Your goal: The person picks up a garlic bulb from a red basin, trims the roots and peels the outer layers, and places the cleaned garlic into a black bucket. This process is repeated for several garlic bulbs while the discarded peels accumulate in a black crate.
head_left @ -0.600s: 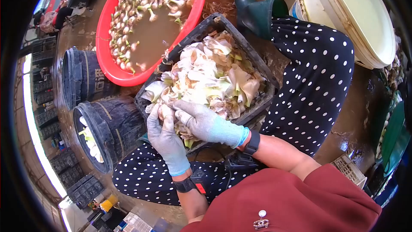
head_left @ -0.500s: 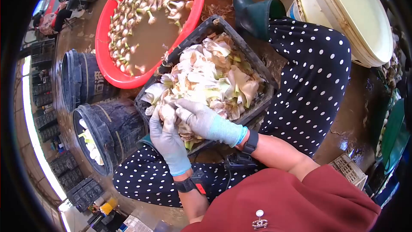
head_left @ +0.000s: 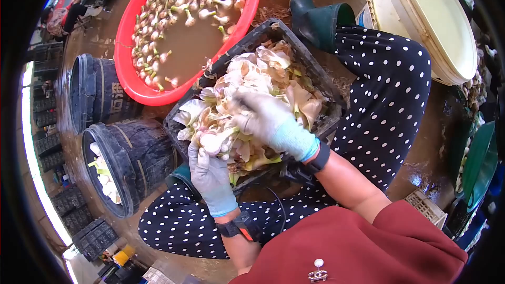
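My gloved left hand (head_left: 209,176) grips a pale garlic bulb (head_left: 211,143), its stem pointing up and right, above the near-left part of a black crate (head_left: 252,32). Smeared by motion, my gloved right hand (head_left: 265,118) hovers to the right of the bulb, over the heap of garlic skins (head_left: 252,76) that fills the crate. Its fingers are too blurred to show what they hold, if anything. Pink and white peelings lie directly beneath both hands.
A red basin (head_left: 122,58) of murky water with many stemmed garlic bulbs adjoins the crate's far left. At left stands a dark bucket (head_left: 129,200) with white bulbs inside. A large cream tub (head_left: 439,47) is at upper right, near a green boot (head_left: 315,21).
My right hand has moved right and up, away from the bulb it was touching. The bulb in my left hand now shows a smoother, paler surface.
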`<state>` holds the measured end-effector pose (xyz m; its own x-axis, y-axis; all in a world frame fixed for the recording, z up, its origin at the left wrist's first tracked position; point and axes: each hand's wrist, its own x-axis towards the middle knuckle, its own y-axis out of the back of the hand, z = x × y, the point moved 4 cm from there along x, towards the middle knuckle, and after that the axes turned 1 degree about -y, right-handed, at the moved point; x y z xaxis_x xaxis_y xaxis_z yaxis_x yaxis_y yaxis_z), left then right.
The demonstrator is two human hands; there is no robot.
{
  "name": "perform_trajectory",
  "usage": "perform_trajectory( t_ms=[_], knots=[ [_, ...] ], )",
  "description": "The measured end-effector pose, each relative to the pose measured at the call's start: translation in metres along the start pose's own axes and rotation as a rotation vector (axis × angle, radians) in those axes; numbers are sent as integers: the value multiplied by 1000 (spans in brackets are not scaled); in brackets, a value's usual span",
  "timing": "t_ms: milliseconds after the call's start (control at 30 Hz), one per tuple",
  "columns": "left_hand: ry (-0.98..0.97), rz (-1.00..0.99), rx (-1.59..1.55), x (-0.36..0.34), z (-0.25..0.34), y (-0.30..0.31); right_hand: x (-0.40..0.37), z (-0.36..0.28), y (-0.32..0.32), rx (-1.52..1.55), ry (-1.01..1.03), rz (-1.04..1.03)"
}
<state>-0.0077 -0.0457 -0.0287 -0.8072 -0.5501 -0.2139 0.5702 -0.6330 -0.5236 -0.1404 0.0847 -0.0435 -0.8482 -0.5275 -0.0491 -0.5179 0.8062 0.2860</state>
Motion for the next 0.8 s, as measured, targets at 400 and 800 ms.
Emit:
perform_trajectory(
  t_ms=[400, 800],
  knots=[
    [140, 112, 282, -1, -16, -1, -10, -11, -21, -162, -92, -350],
    [68, -36, 254, 3, -16, -14, -14, 7, -23, 7, -142, -391]
  ],
)
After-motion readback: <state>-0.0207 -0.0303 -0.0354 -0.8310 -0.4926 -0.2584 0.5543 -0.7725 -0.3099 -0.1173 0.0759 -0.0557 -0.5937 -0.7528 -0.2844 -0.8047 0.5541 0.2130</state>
